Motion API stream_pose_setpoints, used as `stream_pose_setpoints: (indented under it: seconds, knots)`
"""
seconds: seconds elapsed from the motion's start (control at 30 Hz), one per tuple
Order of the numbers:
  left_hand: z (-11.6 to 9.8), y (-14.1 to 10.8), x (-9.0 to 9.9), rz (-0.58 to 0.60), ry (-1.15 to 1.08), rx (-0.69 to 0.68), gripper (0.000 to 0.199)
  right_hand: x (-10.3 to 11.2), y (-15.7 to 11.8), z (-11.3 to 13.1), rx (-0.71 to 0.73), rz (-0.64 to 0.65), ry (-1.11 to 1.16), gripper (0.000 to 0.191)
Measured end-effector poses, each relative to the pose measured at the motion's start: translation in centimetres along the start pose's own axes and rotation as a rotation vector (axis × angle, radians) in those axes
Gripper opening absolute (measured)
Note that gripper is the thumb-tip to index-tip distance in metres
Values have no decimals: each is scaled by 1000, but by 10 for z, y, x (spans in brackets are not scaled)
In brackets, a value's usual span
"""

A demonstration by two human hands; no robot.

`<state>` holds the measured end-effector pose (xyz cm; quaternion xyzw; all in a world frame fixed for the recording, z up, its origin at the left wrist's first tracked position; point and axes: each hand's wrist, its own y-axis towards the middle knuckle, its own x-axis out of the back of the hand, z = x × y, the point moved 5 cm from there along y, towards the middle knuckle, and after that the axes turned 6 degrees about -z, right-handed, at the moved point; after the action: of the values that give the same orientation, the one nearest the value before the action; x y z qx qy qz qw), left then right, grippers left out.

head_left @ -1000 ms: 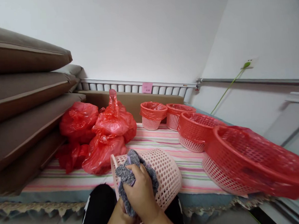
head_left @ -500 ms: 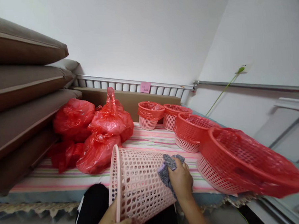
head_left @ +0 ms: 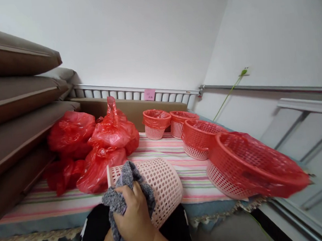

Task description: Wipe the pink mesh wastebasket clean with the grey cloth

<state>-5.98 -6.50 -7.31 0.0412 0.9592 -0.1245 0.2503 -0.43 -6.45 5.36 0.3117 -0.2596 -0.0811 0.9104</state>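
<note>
A: How far along is it looking?

B: Red bags (head_left: 111, 136) are lying toward the left edge of the bed (head_left: 157, 149). At the front edge, 1 unlined pink basket (head_left: 166, 187) is tilting on its side, mouth leftward, seemingly being wiped. From the back to the front right corner, 4 red-lined baskets (head_left: 195, 138) are standing, so those are looking finished; only the pink one is lacking a liner.

A: And the hands?

B: The gray cloth (head_left: 130, 172) is hiding the left hand, so I cannot tell its grip. The right hand (head_left: 135, 216) is clutching that cloth, knuckles up, near the basket's mouth.
</note>
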Motion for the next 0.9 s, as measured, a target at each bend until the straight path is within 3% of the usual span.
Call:
stream_pose_setpoints:
  seconds: [0.07,0.13,0.3,0.4,0.5,0.67,0.8,0.9]
  knots:
    - [7,-2,3,49,53,-34,61,9,1,-14,38,5,-55,41]
    - [14,-6,5,105,100,-75,68,30,7,-47,31,-31,-184,39]
    - [30,-11,0,243,209,-121,79,109,27,-159,-262,-229,-602,31]
    - [22,-14,-12,336,184,-136,74,131,27,-189,-307,-243,-666,34]
    - [-8,-22,-29,359,73,-154,67,132,21,-192,-289,-261,-667,36]
    - [-55,-31,-49,164,27,-135,66,130,12,-192,-287,-294,-656,43]
    - [-57,-34,-54,231,-59,-116,68,134,11,-189,-312,-303,-620,48]
    - [-53,-36,-54,326,-16,-154,70,136,11,-159,-337,-347,-441,47]
